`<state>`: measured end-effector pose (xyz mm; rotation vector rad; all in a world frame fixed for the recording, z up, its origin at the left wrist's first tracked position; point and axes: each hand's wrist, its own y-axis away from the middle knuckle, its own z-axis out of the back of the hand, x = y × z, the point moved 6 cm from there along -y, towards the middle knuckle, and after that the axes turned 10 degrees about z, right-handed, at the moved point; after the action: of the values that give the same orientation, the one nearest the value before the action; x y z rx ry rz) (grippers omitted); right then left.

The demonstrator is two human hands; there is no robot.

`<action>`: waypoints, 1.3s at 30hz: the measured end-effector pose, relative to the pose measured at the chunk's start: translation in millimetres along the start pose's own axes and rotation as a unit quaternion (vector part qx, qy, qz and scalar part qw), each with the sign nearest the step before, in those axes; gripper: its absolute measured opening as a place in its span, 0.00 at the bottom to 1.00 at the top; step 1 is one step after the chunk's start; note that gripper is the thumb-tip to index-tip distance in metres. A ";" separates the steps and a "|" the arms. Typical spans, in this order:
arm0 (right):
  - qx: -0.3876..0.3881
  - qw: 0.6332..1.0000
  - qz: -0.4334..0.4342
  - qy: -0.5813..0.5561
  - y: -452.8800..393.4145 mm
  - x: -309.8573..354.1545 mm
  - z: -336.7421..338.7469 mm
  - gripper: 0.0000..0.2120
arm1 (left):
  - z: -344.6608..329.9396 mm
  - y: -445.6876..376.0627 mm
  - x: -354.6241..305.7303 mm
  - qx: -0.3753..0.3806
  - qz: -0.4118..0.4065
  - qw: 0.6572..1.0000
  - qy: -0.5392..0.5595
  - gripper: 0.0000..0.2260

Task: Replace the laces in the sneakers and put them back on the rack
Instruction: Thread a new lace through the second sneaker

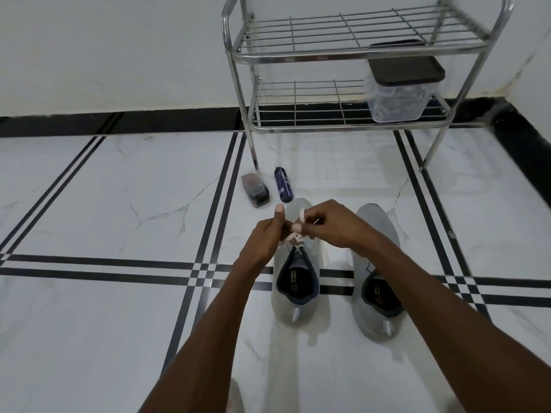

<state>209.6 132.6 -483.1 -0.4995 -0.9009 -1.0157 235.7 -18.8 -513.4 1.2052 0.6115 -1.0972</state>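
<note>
2 hands [268, 234] [331, 225] pinch 1 white lace [293, 236] over 1 of 2 grey sneakers [295, 281] [377, 269].

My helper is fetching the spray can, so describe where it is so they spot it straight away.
Find the steel shoe rack against the wall and follow its front left leg down to the floor. The spray can lies there, dark blue and cylindrical, unlike the squat clear-topped shoe polish case on its left.

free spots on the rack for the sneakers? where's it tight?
Rack: top shelf bare; lower shelf bare left of the lidded container on its right end. Tight on the floor by the front-left leg: spray can, dark case, both hands lacing.
</note>
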 end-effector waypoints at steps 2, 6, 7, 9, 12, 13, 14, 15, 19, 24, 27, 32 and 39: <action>-0.019 0.999 0.002 0.026 2.7 -2.8 7.5 0.02 | 0.2 -2.0 0.7 -0.017 0.000 1.000 0.005 0.33; -0.127 0.990 0.021 0.061 6.4 -9.8 6.5 0.07 | -2.2 -5.3 3.4 -0.051 -0.004 0.999 -0.004 0.31; -0.150 0.987 0.023 0.053 8.0 -10.5 4.3 0.07 | -3.6 -5.8 5.0 -0.053 -0.003 0.998 -0.016 0.31; -0.192 0.981 0.015 -0.005 9.9 -14.5 0.5 0.05 | -7.0 -4.8 8.8 -0.043 0.010 0.998 -0.035 0.32; -0.233 0.965 -0.020 -0.118 13.0 -20.1 -1.5 0.05 | -8.7 -7.9 16.0 -0.051 0.050 0.996 -0.044 0.37; -0.237 0.958 -0.031 -0.157 13.9 -21.9 -3.2 0.05 | -8.4 -11.4 20.4 -0.064 0.061 0.995 -0.053 0.38; -0.241 0.950 -0.043 -0.195 14.5 -23.9 -4.9 0.05 | -7.5 -14.7 23.7 -0.079 0.071 0.992 -0.065 0.37; -0.242 0.941 -0.057 -0.230 15.3 -25.8 -7.4 0.06 | -6.3 -15.3 25.0 -0.091 0.081 0.990 -0.065 0.35; -0.218 0.916 -0.091 -0.324 17.0 -26.9 -19.3 0.07 | -10.6 -6.1 9.3 -0.057 0.036 0.992 0.111 0.14; -0.242 0.903 -0.147 -0.323 22.7 -41.5 -17.0 0.04 | 12.2 -8.4 37.2 -0.200 0.099 0.953 0.204 0.07; -0.315 0.888 -0.237 -0.237 48.4 -75.9 -6.2 0.04 | 25.1 2.4 73.7 -0.282 0.188 0.891 0.301 0.11; -0.248 0.895 -0.241 -0.282 43.2 -77.5 -38.9 0.09 | -0.9 12.8 80.3 -0.215 0.204 0.905 0.305 0.15; -0.212 0.941 -0.188 -0.184 34.2 -62.7 -46.8 0.12 | -23.4 2.7 67.1 -0.136 0.170 0.945 0.245 0.12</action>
<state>244.6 146.3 -559.8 -0.9266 -1.1391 -1.5130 268.3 -19.4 -576.6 1.2841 0.8625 -0.3999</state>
